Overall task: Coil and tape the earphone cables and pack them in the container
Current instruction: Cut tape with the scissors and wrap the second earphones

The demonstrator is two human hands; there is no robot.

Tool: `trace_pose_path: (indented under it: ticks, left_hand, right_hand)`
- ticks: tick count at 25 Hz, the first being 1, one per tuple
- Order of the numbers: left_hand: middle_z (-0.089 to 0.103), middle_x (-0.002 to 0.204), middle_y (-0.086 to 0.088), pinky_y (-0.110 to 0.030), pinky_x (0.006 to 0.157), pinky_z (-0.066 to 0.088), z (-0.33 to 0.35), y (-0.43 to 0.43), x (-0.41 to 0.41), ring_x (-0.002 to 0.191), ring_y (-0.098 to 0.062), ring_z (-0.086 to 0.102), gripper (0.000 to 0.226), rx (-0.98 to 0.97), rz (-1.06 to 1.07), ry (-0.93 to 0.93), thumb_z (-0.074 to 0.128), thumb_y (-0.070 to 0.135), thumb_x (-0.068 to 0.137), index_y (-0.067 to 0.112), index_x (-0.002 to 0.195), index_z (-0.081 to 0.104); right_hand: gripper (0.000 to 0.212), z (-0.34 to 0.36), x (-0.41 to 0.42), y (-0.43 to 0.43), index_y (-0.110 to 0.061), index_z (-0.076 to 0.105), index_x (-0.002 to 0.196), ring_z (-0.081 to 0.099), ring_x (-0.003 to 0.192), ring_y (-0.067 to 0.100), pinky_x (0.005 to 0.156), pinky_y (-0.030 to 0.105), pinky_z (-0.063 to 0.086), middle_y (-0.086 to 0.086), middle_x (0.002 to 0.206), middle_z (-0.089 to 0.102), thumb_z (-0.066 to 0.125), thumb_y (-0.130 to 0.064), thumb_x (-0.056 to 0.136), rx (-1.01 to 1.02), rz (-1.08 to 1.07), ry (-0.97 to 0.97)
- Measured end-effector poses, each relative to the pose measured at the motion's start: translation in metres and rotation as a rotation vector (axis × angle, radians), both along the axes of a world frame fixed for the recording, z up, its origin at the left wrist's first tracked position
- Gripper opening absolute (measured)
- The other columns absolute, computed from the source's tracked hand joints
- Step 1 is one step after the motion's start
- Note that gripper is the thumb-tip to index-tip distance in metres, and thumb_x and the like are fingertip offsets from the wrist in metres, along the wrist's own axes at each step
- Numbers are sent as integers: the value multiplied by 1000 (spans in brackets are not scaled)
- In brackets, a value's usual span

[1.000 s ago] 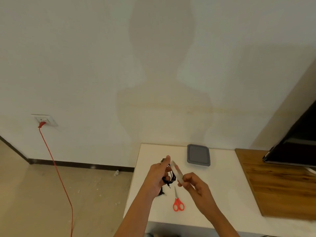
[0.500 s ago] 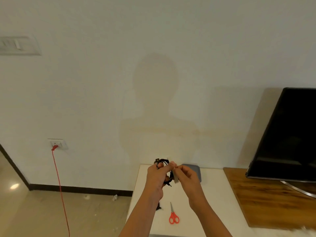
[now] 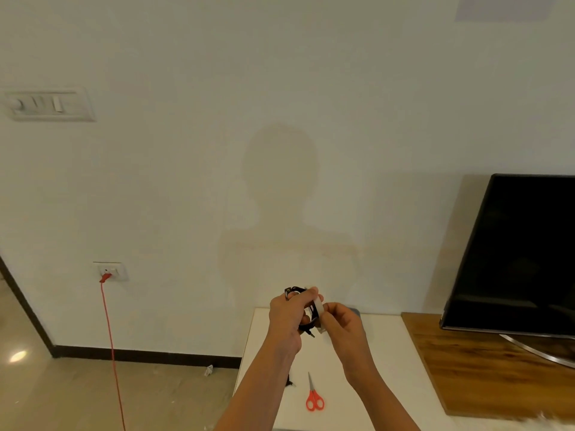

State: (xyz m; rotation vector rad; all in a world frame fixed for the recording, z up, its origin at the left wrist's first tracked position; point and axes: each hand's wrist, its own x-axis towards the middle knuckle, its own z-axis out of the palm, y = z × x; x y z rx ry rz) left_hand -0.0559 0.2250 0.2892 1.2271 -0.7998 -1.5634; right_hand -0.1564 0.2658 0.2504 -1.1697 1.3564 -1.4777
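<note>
Above the far end of the white table (image 3: 342,396), my left hand (image 3: 287,315) grips the coiled black earphone cable (image 3: 295,289) while my right hand (image 3: 342,321) pinches a tape strip (image 3: 318,307) against it. I'd hold the loops bunched, pull the tape taut and wrap it fully round.

Light from behind casts a soft shadow (image 3: 280,188) on the wall (image 3: 186,150)

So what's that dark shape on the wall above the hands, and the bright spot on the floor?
In the head view, the dark shape is the person's own soft-edged shadow on the wall; the bright spot is a light reflected off the glossy floor; the switch plate at upper left looks blurred and skewed.
</note>
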Motion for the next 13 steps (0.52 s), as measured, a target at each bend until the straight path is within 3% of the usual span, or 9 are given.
trace_pose_path:
  ticks: [3, 8, 13]
  left_hand:
    - [76, 84, -12, -26, 51, 40, 4, -1, 3, 41, -12, 33, 12, -11, 3, 1, 72, 14, 79, 3, 76, 70]
    - [76, 88, -12, -23, 51, 42, 8, 2, 7, 35, -8, 41, 23, -64, 5, -54, 73, 17, 81, -2, 92, 66]
    - [73, 93, -20, -14, 37, 38, 12, 4, 9, 30, -2, 46, 19, -124, 37, -47, 72, 15, 82, 2, 90, 61]
  right_hand:
    - [11, 3, 1, 5, -1, 65, 92, 60, 69, 7, 67, 19, 51, 5, 76, 66, 54, -3, 90, -25, 43, -24]
    - [15, 8, -1, 8, -3, 65, 95, 57, 70, 10, 71, 23, 49, 2, 76, 66, 51, -3, 91, -17, 104, -43]
    - [16, 15, -1, 9, -5, 67, 95, 59, 72, 10, 72, 22, 49, 2, 75, 69, 51, -3, 91, -1, 115, -40]
